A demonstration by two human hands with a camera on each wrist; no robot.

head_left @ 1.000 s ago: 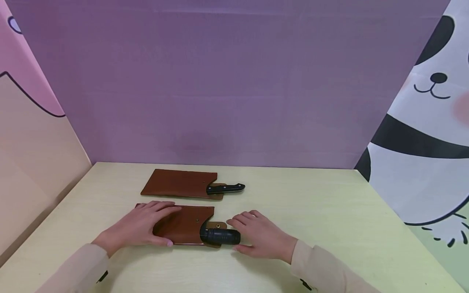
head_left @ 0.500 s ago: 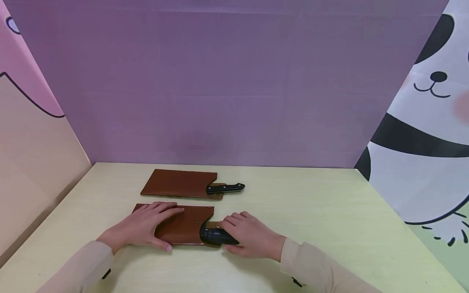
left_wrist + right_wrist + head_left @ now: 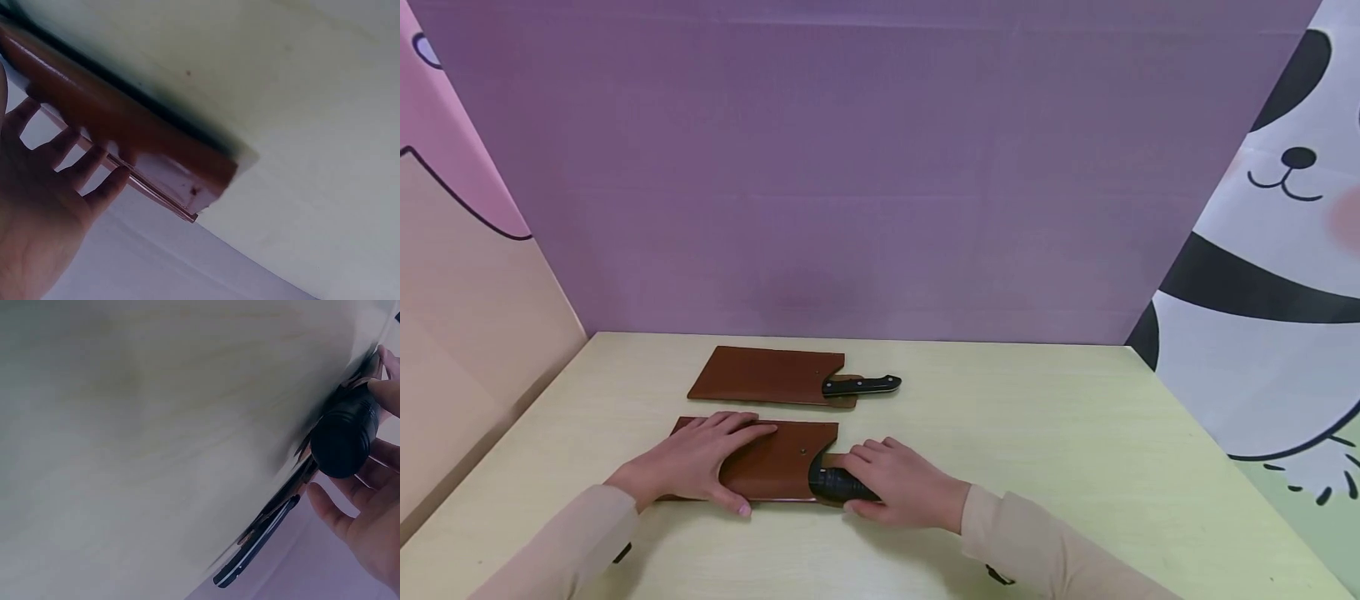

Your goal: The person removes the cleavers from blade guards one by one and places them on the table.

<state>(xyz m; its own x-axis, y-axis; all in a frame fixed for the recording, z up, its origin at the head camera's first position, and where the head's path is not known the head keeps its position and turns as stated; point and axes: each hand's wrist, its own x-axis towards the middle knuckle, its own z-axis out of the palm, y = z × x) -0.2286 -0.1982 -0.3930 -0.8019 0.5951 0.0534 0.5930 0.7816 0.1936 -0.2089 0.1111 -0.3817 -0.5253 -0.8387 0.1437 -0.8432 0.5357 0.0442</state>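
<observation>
A brown leather sheath point(image 3: 775, 467) lies on the near part of the table, with a thick black ridged handle point(image 3: 842, 484) sticking out of its right end. The blade side is hidden inside. My left hand point(image 3: 700, 462) rests across the sheath's left half, fingers spread over the top and thumb at the near edge; in the left wrist view its fingertips touch the leather point(image 3: 94, 106). Around the black handle point(image 3: 344, 440) my right hand point(image 3: 906, 485) is curled, thumb on one side and fingers on the other in the right wrist view.
A second brown sheath point(image 3: 767, 375) lies farther back, with a slim black riveted knife handle point(image 3: 868, 385) out of its right end. Behind the pale wooden table point(image 3: 1037, 417) stands a purple backdrop point(image 3: 880, 167). Printed panels flank both sides, a panda point(image 3: 1296, 175) on the right one.
My right hand has slid left over the black handle, covering its end and more of its length. The left hand has barely shifted, and both sheaths lie as before.
</observation>
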